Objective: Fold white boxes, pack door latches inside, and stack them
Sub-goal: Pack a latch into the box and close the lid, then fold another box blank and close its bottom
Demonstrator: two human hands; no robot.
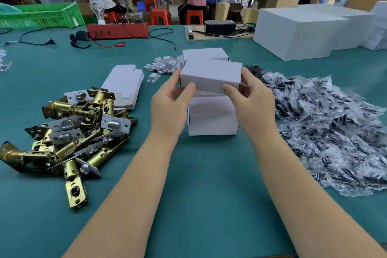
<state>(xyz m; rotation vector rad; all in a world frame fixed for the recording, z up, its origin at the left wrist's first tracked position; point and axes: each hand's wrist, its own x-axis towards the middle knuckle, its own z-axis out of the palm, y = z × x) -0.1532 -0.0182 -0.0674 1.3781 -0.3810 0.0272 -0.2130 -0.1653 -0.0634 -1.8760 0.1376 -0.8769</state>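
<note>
While both hands, left point(169, 109) and right point(251, 100), grip a closed box point(210, 75) at its ends at frame centre, stacking seems underway; next, lower it squarely onto the lower box point(212, 117).

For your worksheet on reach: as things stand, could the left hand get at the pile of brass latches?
Probably not at once: the left hand grips the white box together with the right hand. The latches lie uncovered beside it, so the path looks free once it lets go.
</note>
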